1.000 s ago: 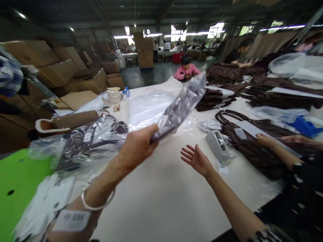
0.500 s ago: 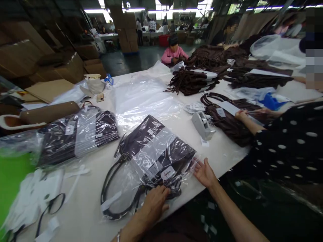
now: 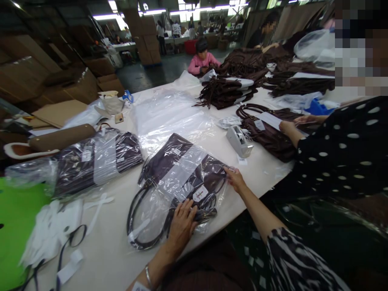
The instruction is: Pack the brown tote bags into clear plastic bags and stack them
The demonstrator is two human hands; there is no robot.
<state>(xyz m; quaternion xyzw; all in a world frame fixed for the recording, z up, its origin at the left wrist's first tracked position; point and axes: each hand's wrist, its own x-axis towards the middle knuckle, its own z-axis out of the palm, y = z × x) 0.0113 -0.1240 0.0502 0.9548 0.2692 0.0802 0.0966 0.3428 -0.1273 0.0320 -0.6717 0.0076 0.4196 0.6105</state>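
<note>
A dark brown bag in a clear plastic sleeve (image 3: 178, 178) lies flat on the white table (image 3: 121, 250) in front of me. My left hand (image 3: 182, 224) rests flat on the near edge of the sleeve, fingers spread. My right hand (image 3: 235, 178) touches the sleeve's right edge, fingers bent at the plastic. A white label (image 3: 200, 194) shows through the plastic between my hands.
Another bagged dark bag (image 3: 93, 161) lies to the left, loose clear sleeves (image 3: 169, 117) behind. A grey tape dispenser (image 3: 239, 141) stands right of centre. A co-worker in a dotted black top (image 3: 336, 149) handles brown bags (image 3: 269, 137). White tags (image 3: 51, 230) and a green board (image 3: 15, 218) sit at left.
A second ago my left hand held the bagged bag up in the air; it has since been laid flat on the table. Both hands now rest on it, and my right hand has slid up its right edge.
</note>
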